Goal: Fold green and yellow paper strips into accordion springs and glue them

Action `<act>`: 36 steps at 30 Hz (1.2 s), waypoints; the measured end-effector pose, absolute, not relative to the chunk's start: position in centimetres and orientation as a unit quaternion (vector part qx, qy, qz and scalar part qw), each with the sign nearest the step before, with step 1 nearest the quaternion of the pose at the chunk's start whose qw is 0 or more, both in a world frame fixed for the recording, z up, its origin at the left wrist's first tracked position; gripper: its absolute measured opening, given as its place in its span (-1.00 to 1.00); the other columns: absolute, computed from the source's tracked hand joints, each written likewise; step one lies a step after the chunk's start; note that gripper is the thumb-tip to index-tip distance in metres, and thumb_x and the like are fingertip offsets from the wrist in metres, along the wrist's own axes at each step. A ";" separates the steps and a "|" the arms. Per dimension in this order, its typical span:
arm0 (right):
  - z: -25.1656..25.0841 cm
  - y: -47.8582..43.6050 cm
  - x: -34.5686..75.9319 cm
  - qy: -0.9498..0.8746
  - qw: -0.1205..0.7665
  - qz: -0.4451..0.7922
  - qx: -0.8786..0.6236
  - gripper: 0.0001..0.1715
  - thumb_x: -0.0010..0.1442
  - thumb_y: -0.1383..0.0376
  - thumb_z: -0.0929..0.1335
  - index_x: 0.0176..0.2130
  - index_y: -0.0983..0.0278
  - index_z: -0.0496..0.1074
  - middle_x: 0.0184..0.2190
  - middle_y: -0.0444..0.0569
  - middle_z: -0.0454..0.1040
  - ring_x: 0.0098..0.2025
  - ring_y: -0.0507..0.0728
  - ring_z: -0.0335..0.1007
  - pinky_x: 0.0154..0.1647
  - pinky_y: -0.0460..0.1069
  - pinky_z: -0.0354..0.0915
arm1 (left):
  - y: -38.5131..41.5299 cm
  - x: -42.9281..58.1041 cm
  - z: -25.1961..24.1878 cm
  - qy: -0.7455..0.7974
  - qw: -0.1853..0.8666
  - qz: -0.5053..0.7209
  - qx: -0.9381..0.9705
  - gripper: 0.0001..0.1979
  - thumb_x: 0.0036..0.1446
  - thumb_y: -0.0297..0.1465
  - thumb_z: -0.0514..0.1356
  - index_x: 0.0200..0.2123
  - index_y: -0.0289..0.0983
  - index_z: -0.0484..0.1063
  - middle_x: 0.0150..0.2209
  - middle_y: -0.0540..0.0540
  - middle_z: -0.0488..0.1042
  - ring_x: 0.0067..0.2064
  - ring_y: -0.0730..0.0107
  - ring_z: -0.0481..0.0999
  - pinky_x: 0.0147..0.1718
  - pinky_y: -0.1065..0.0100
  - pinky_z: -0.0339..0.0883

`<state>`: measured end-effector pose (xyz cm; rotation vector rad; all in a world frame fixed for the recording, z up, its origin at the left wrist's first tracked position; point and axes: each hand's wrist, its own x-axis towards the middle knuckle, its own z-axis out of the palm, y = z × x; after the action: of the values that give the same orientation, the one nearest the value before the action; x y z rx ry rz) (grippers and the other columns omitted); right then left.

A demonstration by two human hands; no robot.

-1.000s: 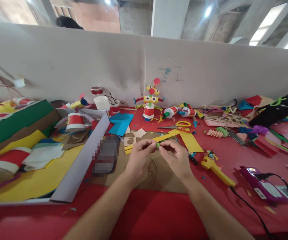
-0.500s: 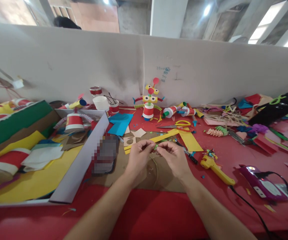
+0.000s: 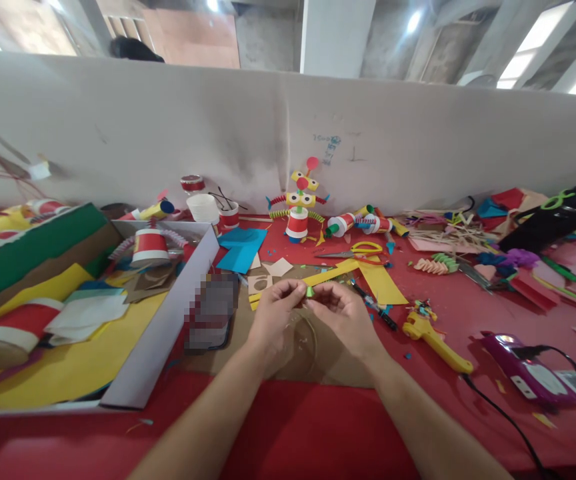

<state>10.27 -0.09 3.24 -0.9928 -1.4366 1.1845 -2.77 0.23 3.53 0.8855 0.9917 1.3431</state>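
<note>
Green piece [image 3: 310,292] (cone-like), bare left grip [image 3: 277,313] pinching, brown cardboard [image 3: 337,368]

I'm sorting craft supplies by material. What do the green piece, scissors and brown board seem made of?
Green piece: perhaps paper or thin foam, from its matte, bright look; too small to be sure.
Scissors: blades likely metal, from their grey look; handles probably plastic, smooth and brightly coloured.
Brown board: probably cardboard, from its flat, mostly matte surface.

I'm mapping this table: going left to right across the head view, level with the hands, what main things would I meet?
Box, phone, left hand, small green piece, right hand, glue gun, purple device.
</note>
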 end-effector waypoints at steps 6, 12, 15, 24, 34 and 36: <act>3.6 -0.5 10.2 -0.645 0.518 0.399 -0.395 -0.72 0.04 0.24 0.37 -0.18 0.19 0.40 -0.31 -0.07 0.42 -0.30 0.07 0.34 -0.25 -0.02 0.30 | 0.4 -3.0 3.5 0.298 0.766 0.510 0.253 -0.91 -0.14 -0.49 0.29 -0.50 -0.32 0.42 -0.46 0.00 0.40 -0.40 0.56 0.38 -0.38 0.52 0.24; 3.8 -0.3 10.7 -0.674 0.515 0.346 -0.401 -0.73 0.04 0.24 0.38 -0.18 0.17 0.42 -0.29 -0.06 0.41 -0.31 0.07 0.34 -0.29 -0.03 0.31 | 0.3 -2.8 3.8 0.294 0.787 0.503 0.200 -0.92 -0.12 -0.54 0.28 -0.49 -0.32 0.42 -0.49 0.01 0.40 -0.47 0.60 0.37 -0.41 0.51 0.28; 3.8 -0.4 10.7 -0.670 0.532 0.307 -0.417 -0.81 0.05 0.25 0.37 -0.25 0.19 0.42 -0.32 -0.06 0.42 -0.31 0.08 0.35 -0.30 -0.02 0.31 | 0.3 -2.8 3.6 0.287 0.780 0.522 0.189 -0.89 -0.14 -0.54 0.30 -0.49 -0.30 0.41 -0.50 0.05 0.38 -0.47 0.62 0.37 -0.37 0.50 0.30; 3.6 -0.3 11.1 -0.698 0.542 0.180 -0.432 -0.87 0.10 0.27 0.31 -0.32 0.17 0.47 -0.35 -0.04 0.47 -0.33 0.11 0.37 -0.28 0.02 0.32 | 0.0 -2.9 3.6 0.335 0.693 0.554 0.315 -0.83 -0.14 -0.44 0.32 -0.38 -0.29 0.48 -0.40 -0.02 0.46 -0.35 0.52 0.43 -0.24 0.43 0.27; 3.6 -0.4 10.9 -0.671 0.529 0.316 -0.413 -0.90 0.10 0.26 0.32 -0.34 0.21 0.43 -0.39 -0.07 0.46 -0.35 0.08 0.38 -0.32 -0.03 0.33 | 0.2 -2.7 3.1 0.336 0.659 0.592 0.320 -0.88 -0.21 -0.45 0.34 -0.52 -0.30 0.48 -0.52 0.04 0.42 -0.45 0.58 0.37 -0.37 0.49 0.24; 3.6 -0.4 10.9 -0.675 0.538 0.286 -0.417 -0.91 0.10 0.27 0.33 -0.34 0.21 0.43 -0.37 -0.06 0.46 -0.33 0.09 0.38 -0.28 -0.01 0.32 | 0.2 -2.6 3.2 0.330 0.678 0.585 0.300 -0.88 -0.18 -0.43 0.33 -0.48 -0.30 0.49 -0.50 0.03 0.44 -0.45 0.60 0.39 -0.36 0.50 0.26</act>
<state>10.89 -0.41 3.62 -0.9918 -1.6063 0.6799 -2.57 0.23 3.17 0.6731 0.7407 1.3148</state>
